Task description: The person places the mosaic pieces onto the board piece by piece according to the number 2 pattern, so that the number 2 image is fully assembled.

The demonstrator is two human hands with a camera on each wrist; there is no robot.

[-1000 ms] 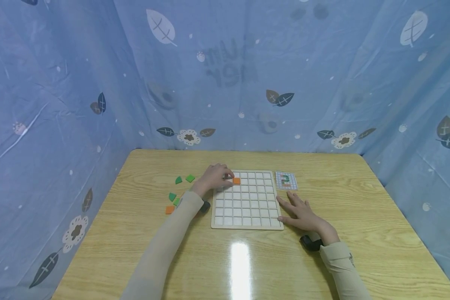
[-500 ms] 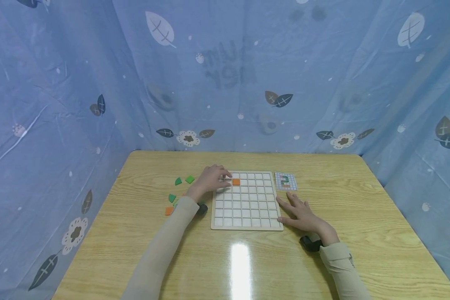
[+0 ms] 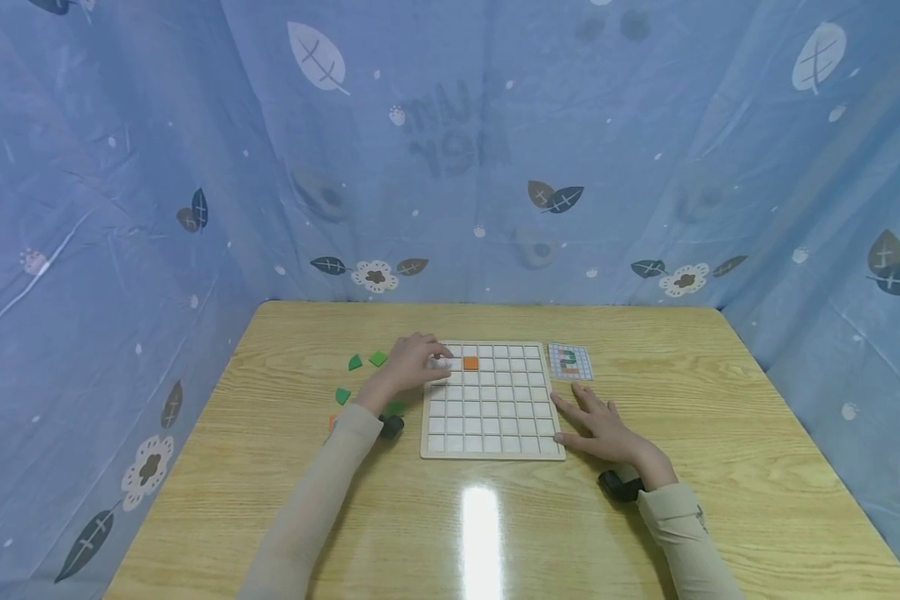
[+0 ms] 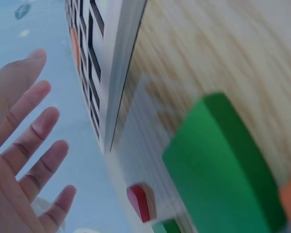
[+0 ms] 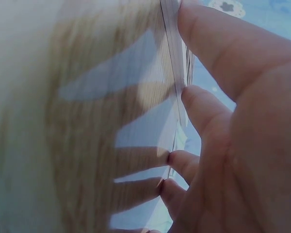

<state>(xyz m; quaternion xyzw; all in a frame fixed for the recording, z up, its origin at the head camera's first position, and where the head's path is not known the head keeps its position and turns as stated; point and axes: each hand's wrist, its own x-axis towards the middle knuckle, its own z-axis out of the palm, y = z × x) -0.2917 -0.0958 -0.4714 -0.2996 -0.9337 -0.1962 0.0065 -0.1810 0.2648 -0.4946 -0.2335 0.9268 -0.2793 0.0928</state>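
A white gridded board (image 3: 495, 417) lies on the table with one orange square (image 3: 470, 363) in its upper left area. My left hand (image 3: 412, 363) hovers at the board's upper left edge, fingers spread and holding nothing; the left wrist view shows the same bare hand (image 4: 31, 145) beside the board (image 4: 117, 63). My right hand (image 3: 603, 429) rests spread out, thumb and index finger touching the board's right edge; in the right wrist view this hand (image 5: 233, 131) has its fingertips along that edge.
Green pieces (image 3: 355, 362) lie left of the board, with an orange piece (image 3: 333, 422) partly behind the left sleeve. A patterned card (image 3: 570, 362) sits at the board's upper right. Blue curtains (image 3: 450, 150) surround the table (image 3: 540, 533).
My left hand has drawn back to the left, away from the orange square, which stays on the board. My right hand has kept its place.
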